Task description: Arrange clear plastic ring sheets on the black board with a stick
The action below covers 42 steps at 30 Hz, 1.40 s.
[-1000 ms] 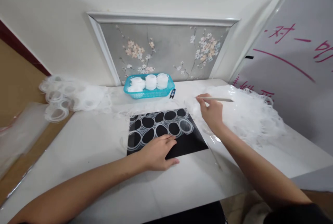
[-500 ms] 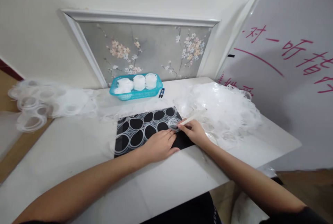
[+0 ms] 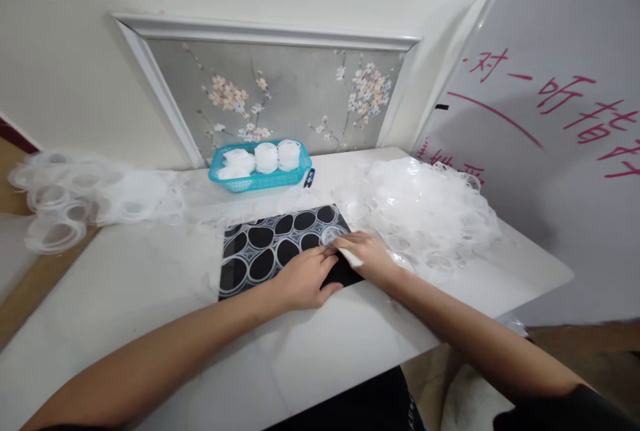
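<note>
A black mat [image 3: 356, 277] lies on the table, covered by a translucent sheet [image 3: 274, 249] with rows of large round openings. My left hand [image 3: 306, 279] rests flat across the sheet's near edge, fingers stretched to the right, thumb apart. Beside its fingertips, my right hand [image 3: 369, 256] is closed around a slim white pen-like tool [image 3: 352, 257]. That tool slants down to the right, and its working tip is hidden by the fingers. A whitish, cloudy round patch [image 3: 332, 235] shows at the sheet's right end, just beyond my right fingertips.
Behind the mat stands a blue plastic basket [image 3: 260, 181] holding stacks of white round pieces. A small dark blue cutter-like object [image 3: 309, 178] lies beside it. Piles of translucent ringed scraps spread at right [image 3: 425, 211] and left [image 3: 115, 194]. A whiteboard [image 3: 555, 217] stands at right.
My right hand has shifted slightly left over the sheet. The white tool has swung from pointing up and right to slanting down and right. My left hand stays nearly in place.
</note>
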### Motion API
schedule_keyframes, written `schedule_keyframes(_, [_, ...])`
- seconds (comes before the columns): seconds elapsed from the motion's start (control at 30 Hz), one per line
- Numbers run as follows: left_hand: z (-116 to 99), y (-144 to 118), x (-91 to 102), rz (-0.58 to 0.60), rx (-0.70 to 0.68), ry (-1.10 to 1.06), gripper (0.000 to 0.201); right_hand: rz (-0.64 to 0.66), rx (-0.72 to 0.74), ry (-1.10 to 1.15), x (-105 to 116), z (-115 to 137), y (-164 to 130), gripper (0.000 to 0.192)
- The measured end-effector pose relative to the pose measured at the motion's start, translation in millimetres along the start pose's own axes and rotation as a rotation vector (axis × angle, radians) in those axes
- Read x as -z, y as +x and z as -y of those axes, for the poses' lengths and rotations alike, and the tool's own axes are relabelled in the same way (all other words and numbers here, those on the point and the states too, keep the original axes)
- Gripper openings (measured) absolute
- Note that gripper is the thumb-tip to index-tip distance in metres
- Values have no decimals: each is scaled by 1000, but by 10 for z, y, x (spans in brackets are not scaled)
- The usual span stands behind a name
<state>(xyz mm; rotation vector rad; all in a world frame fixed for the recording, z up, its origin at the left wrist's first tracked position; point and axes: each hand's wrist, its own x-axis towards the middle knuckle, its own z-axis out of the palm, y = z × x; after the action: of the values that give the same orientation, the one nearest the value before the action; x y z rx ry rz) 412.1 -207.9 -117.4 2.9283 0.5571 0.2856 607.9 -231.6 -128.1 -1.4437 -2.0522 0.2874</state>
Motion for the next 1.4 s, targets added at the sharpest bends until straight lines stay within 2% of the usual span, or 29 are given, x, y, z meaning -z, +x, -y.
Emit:
schedule_keyframes(0.07, [7,-6,28,19,18,-34,48,-114,-16,-143,205,-99,182,25])
schedule_keyframes(0.13, [9,-18,56,39,24,-51,46,-445,-245,-253,483,-268,408,33])
schedule_keyframes(0.17, [8,-23,67,48,19,-52,46,-524,-330,-295,626,-364,514,33])
schedule_keyframes(0.2, [7,-27,74,56,14,-49,46,-519,-404,-330,755,-455,602,31])
schedule_keyframes(0.27, [1,-28,75,69,16,-35,45,-399,-523,-396,940,-590,701,24])
schedule_keyframes(0.33, [-8,-26,60,71,22,-5,45,-344,-575,-430,987,-621,688,19])
schedule_keyframes(0.4, [-18,-25,39,70,12,30,47,-427,-519,-391,889,-537,582,18])
schedule_keyframes(0.47, [-26,-30,22,64,-7,59,48,-455,-385,-225,673,-372,421,18])
schedule_keyframes(0.53, [-30,-37,14,58,-19,74,49,-295,-284,59,404,-189,246,21])
schedule_keyframes(0.6, [-27,-40,15,60,-32,84,50,-128,-310,270,157,-47,98,25])
schedule_keyframes(0.7, [-21,-34,26,71,-54,104,50,-66,-379,383,-57,35,-19,27])
schedule_keyframes(1.13, [-13,-46,4,79,-55,128,51,-100,-388,379,-71,3,-29,26])
schedule_keyframes(1.3, [-12,-47,-1,72,-38,69,51,-84,-303,290,-103,20,-91,25])
schedule_keyframes(1.4, [-20,-40,5,55,-27,2,51,-56,-127,116,-145,50,-147,24])
